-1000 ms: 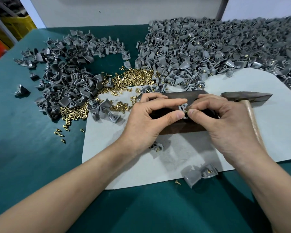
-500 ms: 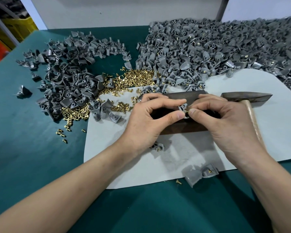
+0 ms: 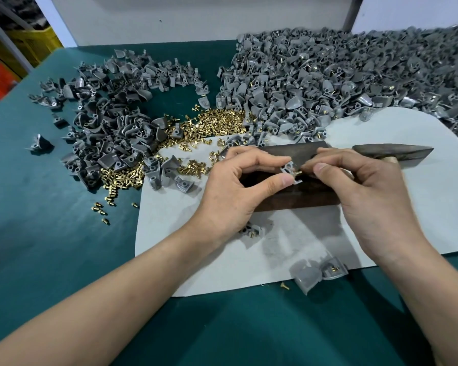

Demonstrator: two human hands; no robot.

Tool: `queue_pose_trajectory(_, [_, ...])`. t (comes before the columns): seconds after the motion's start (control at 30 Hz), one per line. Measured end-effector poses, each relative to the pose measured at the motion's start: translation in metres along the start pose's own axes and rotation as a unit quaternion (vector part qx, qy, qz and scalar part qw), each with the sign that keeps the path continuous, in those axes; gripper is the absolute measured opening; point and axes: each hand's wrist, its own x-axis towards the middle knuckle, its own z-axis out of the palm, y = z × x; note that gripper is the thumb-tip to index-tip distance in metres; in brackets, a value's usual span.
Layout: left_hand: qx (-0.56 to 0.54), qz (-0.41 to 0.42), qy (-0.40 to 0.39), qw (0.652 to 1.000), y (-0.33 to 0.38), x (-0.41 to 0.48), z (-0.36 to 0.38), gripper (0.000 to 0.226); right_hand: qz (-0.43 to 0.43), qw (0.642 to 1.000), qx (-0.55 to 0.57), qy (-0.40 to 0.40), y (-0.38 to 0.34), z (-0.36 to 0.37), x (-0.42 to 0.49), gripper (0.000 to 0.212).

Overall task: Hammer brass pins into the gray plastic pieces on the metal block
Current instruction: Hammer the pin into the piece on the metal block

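Together, hands (image 3: 230, 191) (image 3: 368, 196) pinch gray piece (image 3: 288, 168), brass pin (image 3: 299, 172)

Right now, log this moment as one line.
stage: pin placement | left hand: pinches gray plastic piece over metal block | right hand: pinches brass pin at piece | hammer: lying beyond right hand

One wide-angle camera, worn on the person's head, is the only view. It faces forward and steeply down onto the green table (image 3: 50, 233). It sits close: both forearms enter from the near edge, and the left hand (image 3: 230, 191) and right hand (image 3: 365, 191) fill the middle of the frame. The centre falls on the gray plastic piece (image 3: 288, 169) pinched by the left hand and the brass pin (image 3: 298, 172) pinched by the right. At the far side the view reaches a white wall (image 3: 196, 19), and at far left a yellow crate (image 3: 37, 43).
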Motion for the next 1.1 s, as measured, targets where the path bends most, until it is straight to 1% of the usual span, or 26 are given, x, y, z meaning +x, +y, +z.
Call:
queue_pose_trajectory(0.07, [0.004, -0.01, -0.005, 1.0, 0.001, 0.0, 0.0, 0.022, -0.006, 0.999, -0.022, 0.022, 0.0, -0.003, 0.001, 0.024])
queue_pose_trajectory(0.1, [0.007, -0.014, -0.009, 1.0, 0.0, 0.0, 0.0, 0.024, -0.02, 0.997, -0.058, 0.056, 0.0, -0.008, 0.003, 0.022])
queue_pose_trajectory(0.17, [0.026, -0.013, -0.009, 1.0, -0.002, -0.001, 0.0, 0.027, -0.037, 0.971, -0.193, 0.133, 0.001, -0.027, 0.011, 0.015])
queue_pose_trajectory(0.2, [0.038, -0.01, -0.006, 0.999, -0.003, -0.001, -0.001, 0.027, -0.006, 0.952, -0.272, 0.142, 0.002, -0.04, 0.014, 0.016])
queue_pose_trajectory(0.23, [0.047, -0.013, -0.001, 0.999, -0.005, -0.002, -0.001, 0.025, 0.06, 0.929, -0.346, 0.113, 0.004, -0.053, 0.017, 0.025])
queue_pose_trajectory(0.27, [0.047, -0.017, -0.001, 0.999, -0.005, -0.002, -0.002, 0.023, 0.136, 0.902, -0.404, 0.068, 0.005, -0.064, 0.018, 0.034])
queue_pose_trajectory(0.3, [0.043, -0.02, -0.001, 0.999, -0.005, -0.003, -0.002, 0.022, 0.199, 0.874, -0.443, 0.024, 0.005, -0.071, 0.016, 0.039])
queue_pose_trajectory(0.33, [0.042, -0.017, 0.004, 0.999, -0.005, -0.003, -0.003, 0.021, 0.237, 0.853, -0.465, -0.006, 0.006, -0.073, 0.014, 0.039])
queue_pose_trajectory(0.37, [0.051, -0.008, 0.013, 0.999, -0.005, -0.003, -0.002, 0.018, 0.252, 0.845, -0.471, -0.019, 0.006, -0.074, 0.012, 0.036])
queue_pose_trajectory(0.4, [0.072, -0.001, 0.026, 0.997, -0.005, -0.003, -0.002, 0.015, 0.26, 0.844, -0.469, -0.028, 0.005, -0.073, 0.011, 0.032])
queue_pose_trajectory(0.43, [0.095, 0.004, 0.037, 0.995, -0.004, -0.002, -0.002, 0.011, 0.269, 0.856, -0.44, -0.035, 0.003, -0.072, 0.011, 0.028])
queue_pose_trajectory(0.47, [0.113, 0.007, 0.045, 0.993, -0.004, -0.003, -0.002, 0.009, 0.287, 0.885, -0.365, -0.036, 0.001, -0.072, 0.011, 0.024])
queue_pose_trajectory(0.5, [0.124, 0.01, 0.048, 0.991, -0.003, -0.003, -0.001, 0.008, 0.309, 0.914, -0.26, -0.035, -0.003, -0.075, 0.011, 0.019])
queue_pose_trajectory(0.53, [0.13, 0.011, 0.05, 0.99, -0.003, -0.002, 0.0, 0.007, 0.332, 0.929, -0.158, -0.035, -0.006, -0.078, 0.012, 0.013])
queue_pose_trajectory(0.57, [0.132, 0.008, 0.052, 0.99, -0.002, -0.002, 0.0, 0.007, 0.338, 0.936, -0.088, -0.036, -0.009, -0.081, 0.011, 0.009])
queue_pose_trajectory(0.63, [0.13, 0.001, 0.051, 0.99, 0.0, -0.003, 0.001, 0.007, 0.302, 0.952, -0.047, -0.027, -0.02, -0.087, 0.005, 0.009])
queue_pose_trajectory(0.73, [0.131, -0.001, 0.055, 0.99, 0.002, -0.002, 0.002, 0.008, 0.171, 0.981, -0.091, 0.019, -0.05, -0.084, -0.005, 0.006])
queue_pose_trajectory(0.8, [0.13, -0.004, 0.061, 0.99, 0.002, -0.003, 0.003, 0.01, 0.097, 0.986, -0.132, 0.008, -0.074, -0.072, -0.014, 0.011])
queue_pose_trajectory(0.87, [0.141, 0.002, 0.06, 0.988, 0.002, -0.002, 0.002, 0.01, 0.053, 0.978, -0.196, -0.051, -0.088, -0.055, -0.024, 0.008])
queue_pose_trajectory(0.93, [0.15, 0.009, 0.056, 0.987, 0.002, 0.0, 0.001, 0.012, 0.017, 0.957, -0.267, -0.114, -0.093, -0.038, -0.031, 0.007])
queue_pose_trajectory(0.97, [0.146, 0.006, 0.054, 0.988, 0.002, 0.0, 0.0, 0.014, 0.0, 0.947, -0.297, -0.122, -0.095, -0.034, -0.032, 0.007])
queue_pose_trajectory(1.0, [0.137, -0.001, 0.055, 0.989, 0.001, 0.0, 0.0, 0.015, -0.014, 0.942, -0.317, -0.112, -0.097, -0.034, -0.031, 0.008])
queue_pose_trajectory(1.1, [0.086, -0.029, 0.055, 0.994, 0.0, -0.001, 0.002, 0.014, -0.046, 0.947, -0.316, -0.04, -0.108, -0.039, -0.026, 0.006])
